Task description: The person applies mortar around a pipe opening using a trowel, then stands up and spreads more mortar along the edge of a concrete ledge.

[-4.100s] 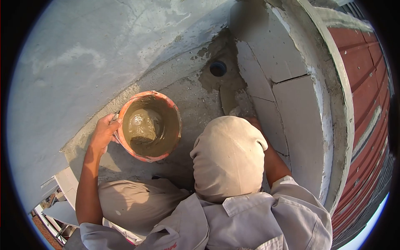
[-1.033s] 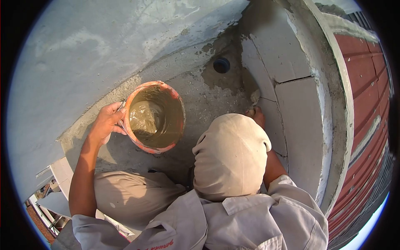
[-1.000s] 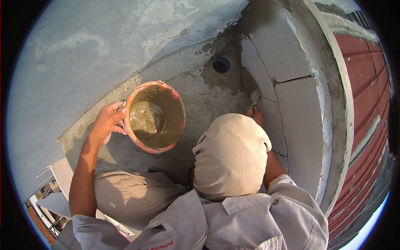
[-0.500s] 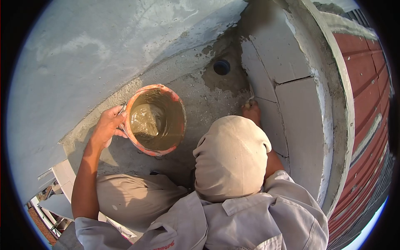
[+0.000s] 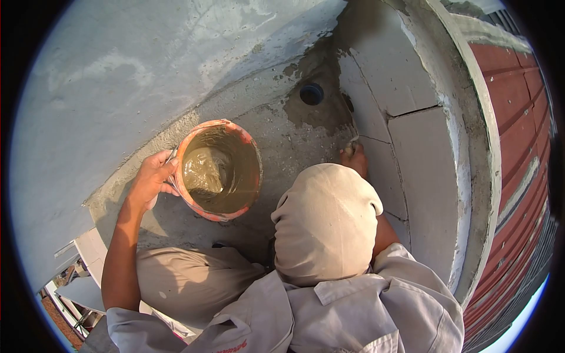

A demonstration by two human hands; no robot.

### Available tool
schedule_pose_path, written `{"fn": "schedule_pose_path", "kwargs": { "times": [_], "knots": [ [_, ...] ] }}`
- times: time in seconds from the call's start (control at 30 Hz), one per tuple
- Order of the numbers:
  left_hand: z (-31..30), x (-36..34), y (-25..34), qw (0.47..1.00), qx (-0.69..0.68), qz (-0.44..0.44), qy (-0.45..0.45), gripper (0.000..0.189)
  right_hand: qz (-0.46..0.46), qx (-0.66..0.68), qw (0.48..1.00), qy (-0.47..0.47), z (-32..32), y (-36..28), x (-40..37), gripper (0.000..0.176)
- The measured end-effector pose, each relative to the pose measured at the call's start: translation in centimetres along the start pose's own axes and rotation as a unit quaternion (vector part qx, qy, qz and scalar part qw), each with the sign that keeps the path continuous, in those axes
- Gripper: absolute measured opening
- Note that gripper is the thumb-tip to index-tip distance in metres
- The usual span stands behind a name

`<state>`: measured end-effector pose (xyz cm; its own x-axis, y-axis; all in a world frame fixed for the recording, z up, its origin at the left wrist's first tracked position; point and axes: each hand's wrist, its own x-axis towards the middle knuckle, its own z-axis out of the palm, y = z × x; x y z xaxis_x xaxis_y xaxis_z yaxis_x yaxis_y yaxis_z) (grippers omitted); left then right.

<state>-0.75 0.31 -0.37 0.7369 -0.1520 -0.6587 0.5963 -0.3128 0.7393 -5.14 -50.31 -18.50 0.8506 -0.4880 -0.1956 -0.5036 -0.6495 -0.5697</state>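
- Head view, looking straight down over a crouched person in a grey work shirt; the pale head cloth (image 5: 326,223) blocks much of the middle of the frame.
- Left hand (image 5: 154,176): grip closed on the left rim of the orange bucket (image 5: 242,136), thumb over the edge, fingers wrapped beneath. A thin wire handle shows by the knuckles.
- The bucket sits tilted on the rough concrete floor (image 5: 276,153), in front of the person's knee, mouth leaning to the right.
- It is partly filled with grey-brown wet mix (image 5: 206,170), glossy and lumped to one side.
- Right hand (image 5: 355,159): mostly hidden behind the head cloth, reaching to the foot of the block wall (image 5: 412,147). I cannot tell how its grip stands; a small pale thing, possibly a tool tip, shows at the fingertips.
- Just beyond that hand: a dark damp patch (image 5: 318,115) around a round drain hole (image 5: 311,93) in the corner.
- Handling, as a judgement: the bucket looks heavy for its size, and its load is soft and liable to slump when tipped. The rim is smeared, so likely slick. Best hold is the rim with the thumb hooked over, or the wire handle for lifting.
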Motion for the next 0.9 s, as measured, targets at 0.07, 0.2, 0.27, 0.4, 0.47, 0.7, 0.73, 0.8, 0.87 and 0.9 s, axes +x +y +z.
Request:
{"fn": "schedule_pose_path", "kwargs": {
  "times": [0.07, 0.2, 0.27, 0.4, 0.47, 0.7, 0.73, 0.8, 0.87, 0.9],
  "knots": [
    [0.2, 0.0, 0.3, 1.0, 0.001, 0.006, -0.001, 0.03, -0.022, -0.019, 1.0, -0.008, 0.4, 0.2, 1.3, 0.043],
    [0.7, -0.4, 0.5, 1.0, -0.005, 0.014, 0.009, 0.03, -0.011, 0.059, 0.998, -0.001, -0.3, -0.2, 2.1, 0.043],
    [0.4, -0.5, 0.2, 1.0, 0.001, 0.014, 0.01, 0.03, 0.0, 0.096, 0.995, 0.02, -1.1, -1.1, 0.5, 0.042],
    [-0.1, -0.2, -0.1, 1.0, 0.005, 0.004, 0.005, 0.03, -0.01, 0.068, 0.997, -0.024, -2.3, 0.3, -0.4, 0.042],
    [0.0, 0.0, 0.1, 1.0, 0.002, 0.004, 0.005, 0.03, -0.026, 0.022, 0.996, -0.087, -3.4, 0.7, -0.8, 0.042],
    [0.6, -0.1, 0.6, 1.0, -0.007, 0.006, 0.008, 0.029, -0.001, 0.03, 0.99, -0.136, -1.7, 4.1, 0.4, 0.035],
    [0.5, 0.0, 0.5, 1.0, -0.006, 0.005, 0.009, 0.029, 0.002, 0.023, 0.989, -0.148, -1.7, 3.9, 1.0, 0.034],
    [0.2, 0.0, 0.2, 1.0, -0.004, 0.003, 0.01, 0.027, 0.037, 0.032, 0.983, -0.179, -2.1, 2.8, 1.5, 0.033],
    [0.2, -0.1, 0.1, 1.0, 0.001, 0.003, 0.011, 0.027, 0.099, 0.06, 0.97, -0.215, -3.0, 0.6, 1.5, 0.033],
    [0.2, -0.1, 0.2, 1.0, 0.003, 0.003, 0.012, 0.027, 0.084, 0.048, 0.97, -0.224, -2.9, 0.6, 1.8, 0.032]
  ]
}}
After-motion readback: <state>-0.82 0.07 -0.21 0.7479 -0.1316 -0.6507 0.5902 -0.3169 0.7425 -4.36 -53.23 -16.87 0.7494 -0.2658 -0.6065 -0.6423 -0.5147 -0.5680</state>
